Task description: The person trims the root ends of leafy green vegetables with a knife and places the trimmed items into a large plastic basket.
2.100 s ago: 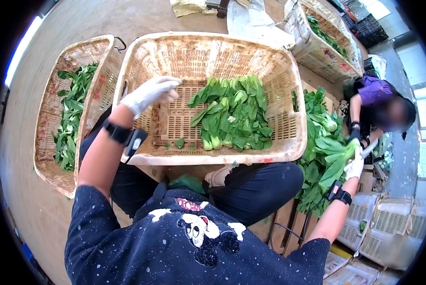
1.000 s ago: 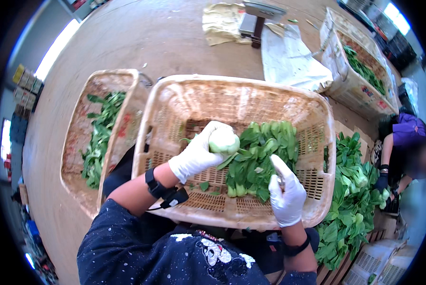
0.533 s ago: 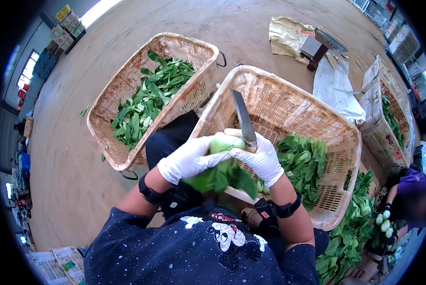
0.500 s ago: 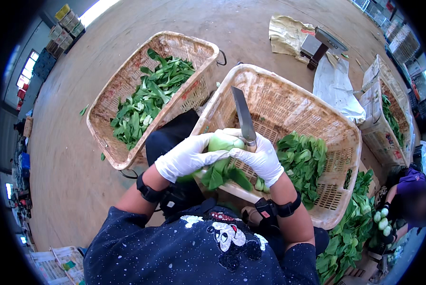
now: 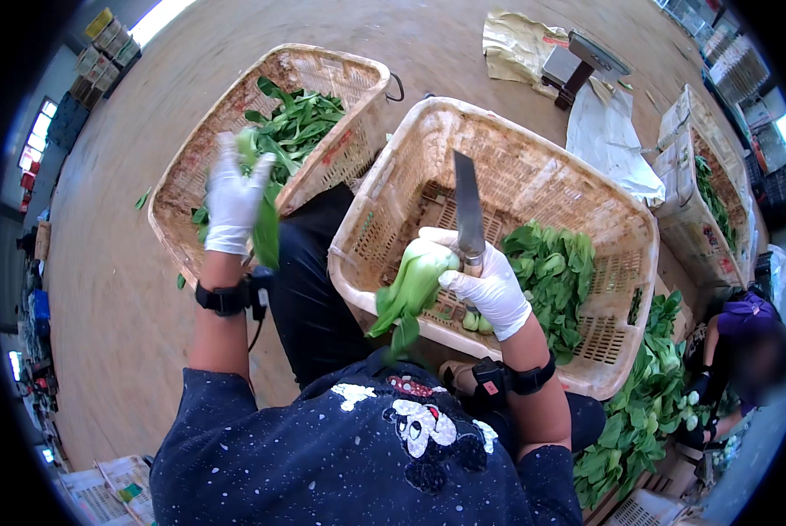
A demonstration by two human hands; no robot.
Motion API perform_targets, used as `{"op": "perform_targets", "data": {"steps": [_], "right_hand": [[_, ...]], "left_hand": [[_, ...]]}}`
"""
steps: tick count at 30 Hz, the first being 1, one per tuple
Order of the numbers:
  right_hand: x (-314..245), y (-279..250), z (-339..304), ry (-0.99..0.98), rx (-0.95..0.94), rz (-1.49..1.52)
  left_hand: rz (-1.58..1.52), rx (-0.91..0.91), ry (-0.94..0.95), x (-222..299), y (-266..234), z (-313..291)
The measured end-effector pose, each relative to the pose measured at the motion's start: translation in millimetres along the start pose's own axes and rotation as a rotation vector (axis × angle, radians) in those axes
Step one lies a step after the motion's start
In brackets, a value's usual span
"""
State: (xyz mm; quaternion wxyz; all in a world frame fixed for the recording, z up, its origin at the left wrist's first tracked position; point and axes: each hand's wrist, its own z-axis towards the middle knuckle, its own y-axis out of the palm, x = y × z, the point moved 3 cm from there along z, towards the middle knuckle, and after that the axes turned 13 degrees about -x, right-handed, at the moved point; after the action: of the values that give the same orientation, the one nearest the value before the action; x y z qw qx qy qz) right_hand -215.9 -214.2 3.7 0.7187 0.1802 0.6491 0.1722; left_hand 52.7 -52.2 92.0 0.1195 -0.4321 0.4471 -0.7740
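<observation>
My white-gloved right hand (image 5: 491, 285) grips a knife (image 5: 469, 197) with its blade pointing up. The same hand holds a head of bok choy (image 5: 415, 279), its pale base up by the fingers and its leaves hanging down. My left hand (image 5: 238, 195), gloved too and a little blurred, is over the left basket (image 5: 169, 188) with thumb and fingers apart. A loose bok choy leaf (image 5: 267, 235) lies against that hand by the thumb, its lower end hanging free. More loose leaves (image 5: 301, 123) lie in the left basket.
In the large basket (image 5: 507, 118) before me, bok choy heads (image 5: 546, 280) are piled on the right. More bok choy (image 5: 634, 412) is heaped outside it, beside a co-worker (image 5: 748, 342). A scale (image 5: 590, 66), sacks (image 5: 616, 140) and another basket (image 5: 704, 197) stand beyond.
My left hand has left the bok choy and swung up and left over the left basket, carrying a leaf. The right hand keeps the knife and bok choy, whose leaves now hang leftward.
</observation>
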Motion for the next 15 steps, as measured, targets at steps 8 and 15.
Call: {"op": "perform_targets", "data": {"steps": [8,15], "right_hand": [[-20,53,63,-0.416,0.085,-1.183],[-31,63,96,-0.614,-0.021,-1.742]], "left_hand": [[-1.277,-0.941,0.000,16,64,-102],[-1.161,-0.796,0.063,1,24,-97]]}}
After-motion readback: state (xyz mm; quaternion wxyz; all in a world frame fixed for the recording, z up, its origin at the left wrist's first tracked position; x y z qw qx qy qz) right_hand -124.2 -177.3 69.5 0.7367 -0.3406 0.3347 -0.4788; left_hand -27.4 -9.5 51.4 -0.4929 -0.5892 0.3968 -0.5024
